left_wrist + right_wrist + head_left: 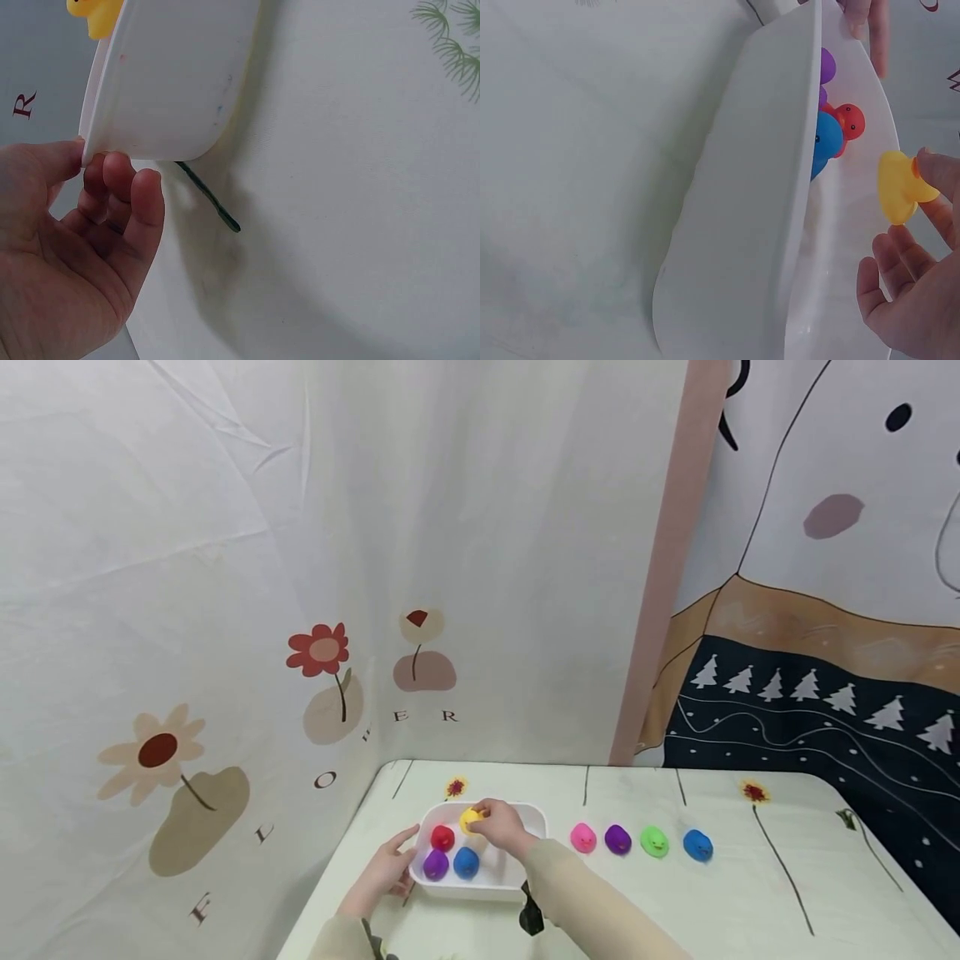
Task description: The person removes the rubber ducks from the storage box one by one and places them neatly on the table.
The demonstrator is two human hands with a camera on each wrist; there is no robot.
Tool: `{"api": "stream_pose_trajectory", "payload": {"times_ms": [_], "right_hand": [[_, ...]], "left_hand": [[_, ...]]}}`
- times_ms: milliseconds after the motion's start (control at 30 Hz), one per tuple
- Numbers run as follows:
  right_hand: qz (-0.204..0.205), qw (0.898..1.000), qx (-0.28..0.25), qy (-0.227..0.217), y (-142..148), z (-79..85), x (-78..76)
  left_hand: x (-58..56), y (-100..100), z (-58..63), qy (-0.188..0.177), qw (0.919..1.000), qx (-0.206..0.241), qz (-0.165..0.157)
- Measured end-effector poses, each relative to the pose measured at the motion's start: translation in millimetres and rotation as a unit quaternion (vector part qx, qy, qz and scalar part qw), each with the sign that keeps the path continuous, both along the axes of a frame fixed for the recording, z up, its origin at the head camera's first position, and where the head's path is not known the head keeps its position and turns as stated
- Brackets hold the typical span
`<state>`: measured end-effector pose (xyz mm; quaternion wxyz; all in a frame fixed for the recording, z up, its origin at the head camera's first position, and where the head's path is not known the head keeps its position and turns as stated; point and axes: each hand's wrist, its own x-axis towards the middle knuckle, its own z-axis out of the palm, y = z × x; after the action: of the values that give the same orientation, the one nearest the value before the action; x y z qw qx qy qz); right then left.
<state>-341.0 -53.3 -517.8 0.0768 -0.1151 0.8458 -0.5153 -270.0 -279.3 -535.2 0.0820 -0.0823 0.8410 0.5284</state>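
A white plastic bin stands on the table. My left hand grips its left end, thumb on the rim and fingertips under it in the left wrist view. With thumb and fingers my right hand pinches a yellow rubber duck, held at the far side of the bin. Inside the bin sit a red duck, a purple duck and a blue duck, grouped toward the left. Part of the yellow duck is covered by the right fingers.
Right of the bin a row of ducks lies on the table: pink, purple, green and blue. A white cloth printed with flowers hangs behind, and a dark printed cloth to the right.
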Motion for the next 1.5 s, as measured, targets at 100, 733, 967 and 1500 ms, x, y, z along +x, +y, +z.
{"api": "stream_pose_trajectory", "payload": {"times_ms": [100, 733, 967, 1500], "right_hand": [[0.003, 1.000, 0.002, 0.008, 3.2, -1.2, 0.1], [0.024, 1.000, 0.006, 0.017, 30.9, -1.9, 6.6], [0.025, 0.999, 0.011, 0.033, 38.7, -1.2, 6.0], [0.042, 0.999, 0.015, 0.024, 56.7, 3.4, 11.1]], "left_hand": [[-0.4, -0.6, -2.3, 0.000, 1.0000, -0.002, -0.002], [-1.5, 0.5, -7.8, 0.009, 1.0000, -0.002, -0.004], [-1.8, -0.2, -7.4, 0.011, 0.9999, -0.004, -0.002], [-0.1, -3.6, -4.1, 0.013, 0.9999, -0.001, 0.000]]}}
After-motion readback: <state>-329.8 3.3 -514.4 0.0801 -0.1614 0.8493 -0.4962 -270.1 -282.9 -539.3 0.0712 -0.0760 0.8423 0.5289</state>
